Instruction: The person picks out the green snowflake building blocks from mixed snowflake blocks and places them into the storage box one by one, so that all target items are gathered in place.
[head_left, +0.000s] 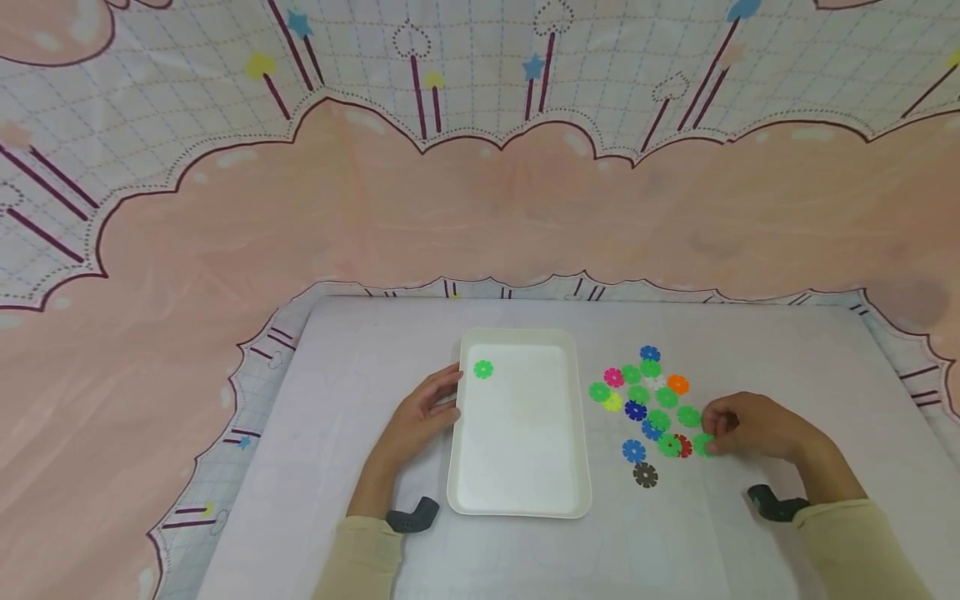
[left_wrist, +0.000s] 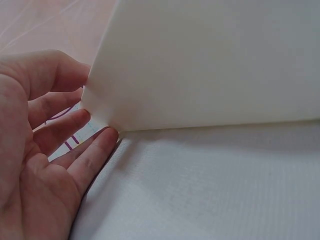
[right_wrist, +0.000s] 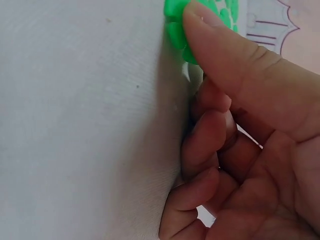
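At the left side of the white tray (head_left: 517, 433), my left hand (head_left: 422, 410) touches the rim with its thumb and fingertips. The left wrist view shows the fingers of this hand (left_wrist: 55, 120) loosely bent, their tips against the tray's pale outer wall (left_wrist: 200, 65). One green snowflake disc (head_left: 483, 369) lies inside the tray, near its far left corner. My right hand (head_left: 761, 427) pinches another green snowflake disc (head_left: 703, 444) at the right edge of a scattered group. In the right wrist view the thumb lies over this green disc (right_wrist: 175, 32), the other fingers curled beneath.
Several snowflake discs spread to the right of the tray, among them an orange one (head_left: 678, 384), a pink one (head_left: 613, 377) and a dark brown one (head_left: 645, 475). Some overlap. A white cloth (head_left: 360, 350) covers the table, and a patterned curtain (head_left: 525, 217) hangs behind.
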